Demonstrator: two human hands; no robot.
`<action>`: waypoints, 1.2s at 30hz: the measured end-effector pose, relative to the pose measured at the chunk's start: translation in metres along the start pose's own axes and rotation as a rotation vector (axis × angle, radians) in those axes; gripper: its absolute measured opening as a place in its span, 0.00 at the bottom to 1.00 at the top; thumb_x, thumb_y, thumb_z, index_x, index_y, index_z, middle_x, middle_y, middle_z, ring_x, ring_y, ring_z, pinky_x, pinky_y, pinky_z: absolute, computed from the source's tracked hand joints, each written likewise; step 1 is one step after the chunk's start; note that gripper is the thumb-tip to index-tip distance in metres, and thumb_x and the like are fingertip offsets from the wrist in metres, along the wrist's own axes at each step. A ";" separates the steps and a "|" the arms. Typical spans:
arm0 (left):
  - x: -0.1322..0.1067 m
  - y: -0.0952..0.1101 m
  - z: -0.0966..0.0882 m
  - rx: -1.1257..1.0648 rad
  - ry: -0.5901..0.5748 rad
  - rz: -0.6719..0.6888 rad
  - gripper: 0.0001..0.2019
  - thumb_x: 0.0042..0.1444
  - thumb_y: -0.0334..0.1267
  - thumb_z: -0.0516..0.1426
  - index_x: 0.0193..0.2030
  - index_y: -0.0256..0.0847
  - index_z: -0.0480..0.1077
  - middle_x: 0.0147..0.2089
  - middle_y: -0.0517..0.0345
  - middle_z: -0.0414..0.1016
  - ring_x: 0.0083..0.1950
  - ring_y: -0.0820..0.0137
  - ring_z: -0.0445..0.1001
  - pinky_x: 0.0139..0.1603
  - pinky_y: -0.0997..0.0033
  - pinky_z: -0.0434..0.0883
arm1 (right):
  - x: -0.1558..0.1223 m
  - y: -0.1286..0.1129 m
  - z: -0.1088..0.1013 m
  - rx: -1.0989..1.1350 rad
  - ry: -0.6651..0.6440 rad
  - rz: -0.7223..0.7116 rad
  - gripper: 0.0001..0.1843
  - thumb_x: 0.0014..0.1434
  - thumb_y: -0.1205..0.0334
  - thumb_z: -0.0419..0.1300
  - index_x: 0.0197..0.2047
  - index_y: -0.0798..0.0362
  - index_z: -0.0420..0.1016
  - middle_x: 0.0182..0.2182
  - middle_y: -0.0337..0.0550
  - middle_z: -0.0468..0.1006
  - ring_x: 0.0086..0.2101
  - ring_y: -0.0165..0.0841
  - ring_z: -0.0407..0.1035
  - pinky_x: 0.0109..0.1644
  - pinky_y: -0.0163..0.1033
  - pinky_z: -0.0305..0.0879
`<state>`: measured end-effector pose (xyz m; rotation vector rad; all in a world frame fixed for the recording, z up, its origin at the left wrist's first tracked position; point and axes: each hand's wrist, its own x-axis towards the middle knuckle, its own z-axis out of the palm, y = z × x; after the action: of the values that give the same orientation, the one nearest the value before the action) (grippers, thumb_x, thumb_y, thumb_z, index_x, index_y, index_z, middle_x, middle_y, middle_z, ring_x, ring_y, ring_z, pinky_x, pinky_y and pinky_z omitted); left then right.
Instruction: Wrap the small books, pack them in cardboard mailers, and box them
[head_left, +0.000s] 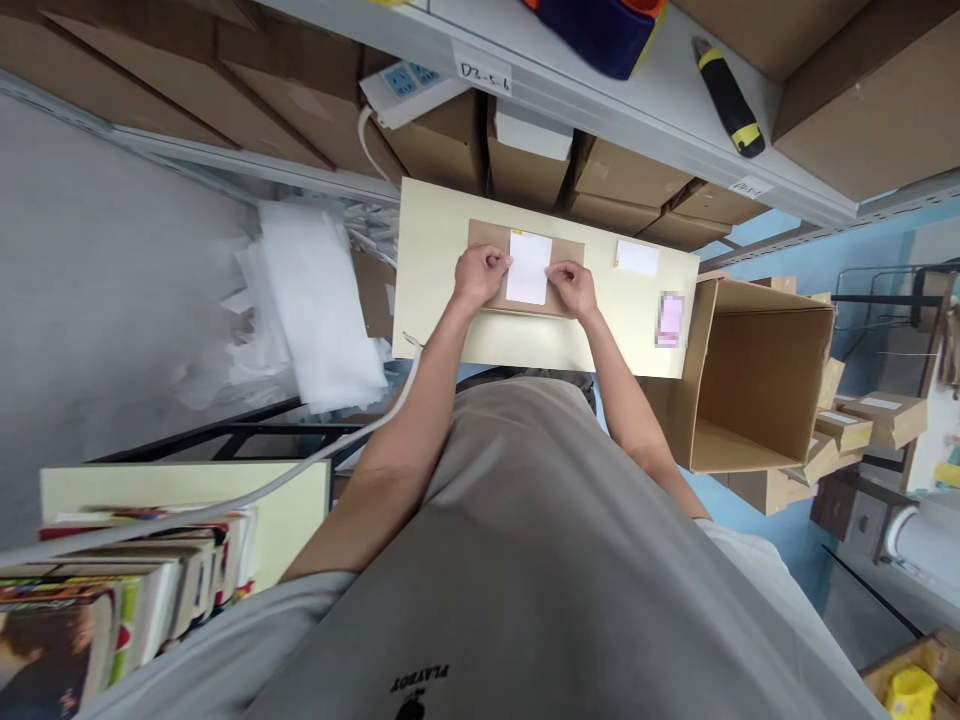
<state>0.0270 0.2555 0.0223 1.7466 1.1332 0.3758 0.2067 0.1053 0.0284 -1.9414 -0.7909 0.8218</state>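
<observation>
Closest to my lens is the grey shirt [525, 520] of the person wearing the camera, filling six o'clock. Taking the clock around the white slip [529, 270] at the centre of the work, I find books [142, 580] out at eight, a white cable [315, 474] running in along the same line, and packing sheets [322, 300] at nine. The slip lies on flat brown cardboard [489, 233], itself on the pale table [431, 230]. I judge the work partway: the slip sits near the cardboard's middle, inside its outline and roughly square to it, but it has not been let go, and I can't tell from here whether it is stuck down. The left hand [482, 274], at nine, has thumb and fingertips pinched on the slip's left edge. The right hand [573, 287], at three, is pinched the same way on the right edge, its other fingers curled in. Farther out at three, a second slip [637, 258] lies on the table, apart from the cardboard; then, towards four, a pixelated pink item [670, 320] I can't identify, and beyond it a big carton [757, 375].
</observation>
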 end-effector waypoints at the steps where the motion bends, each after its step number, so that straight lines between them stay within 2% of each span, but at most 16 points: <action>1: 0.000 0.000 0.000 0.003 0.001 -0.001 0.04 0.64 0.36 0.66 0.37 0.41 0.81 0.41 0.55 0.79 0.42 0.65 0.74 0.52 0.65 0.72 | -0.001 0.000 0.000 0.002 0.002 -0.002 0.22 0.65 0.38 0.71 0.38 0.50 0.85 0.43 0.45 0.86 0.41 0.38 0.76 0.55 0.46 0.77; 8: -0.002 0.000 0.000 0.017 0.007 0.008 0.03 0.65 0.35 0.66 0.38 0.43 0.80 0.42 0.55 0.79 0.44 0.64 0.76 0.55 0.64 0.73 | -0.005 -0.003 0.001 0.001 0.025 0.012 0.21 0.66 0.40 0.73 0.38 0.50 0.86 0.43 0.45 0.86 0.42 0.38 0.76 0.57 0.46 0.78; 19: -0.010 0.006 -0.006 0.014 -0.018 0.020 0.04 0.65 0.37 0.65 0.38 0.43 0.80 0.43 0.53 0.79 0.45 0.62 0.76 0.57 0.61 0.73 | -0.012 -0.013 0.002 -0.105 0.042 0.032 0.24 0.68 0.35 0.69 0.40 0.49 0.85 0.41 0.44 0.85 0.41 0.38 0.76 0.56 0.43 0.76; 29: -0.016 0.009 -0.005 0.034 -0.020 0.022 0.04 0.66 0.36 0.64 0.37 0.44 0.79 0.45 0.50 0.80 0.48 0.58 0.78 0.60 0.56 0.73 | -0.015 -0.021 0.004 -0.179 0.055 0.032 0.13 0.69 0.49 0.68 0.39 0.49 0.84 0.36 0.39 0.81 0.40 0.37 0.75 0.54 0.42 0.75; 33: -0.020 0.011 -0.001 0.072 0.024 0.030 0.06 0.67 0.35 0.63 0.37 0.45 0.76 0.45 0.50 0.79 0.52 0.55 0.79 0.64 0.54 0.73 | -0.017 -0.024 0.007 -0.217 0.067 0.027 0.07 0.68 0.57 0.66 0.38 0.48 0.82 0.34 0.38 0.79 0.41 0.39 0.75 0.57 0.43 0.74; 36: -0.023 0.014 0.003 0.092 0.062 0.032 0.07 0.68 0.35 0.62 0.37 0.47 0.75 0.46 0.49 0.78 0.55 0.53 0.78 0.66 0.52 0.73 | -0.017 -0.026 0.010 -0.221 0.086 0.039 0.06 0.68 0.60 0.66 0.37 0.47 0.80 0.33 0.37 0.78 0.42 0.39 0.75 0.59 0.44 0.74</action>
<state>0.0237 0.2336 0.0381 1.8462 1.1835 0.4052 0.1830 0.1077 0.0514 -2.1778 -0.8234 0.6923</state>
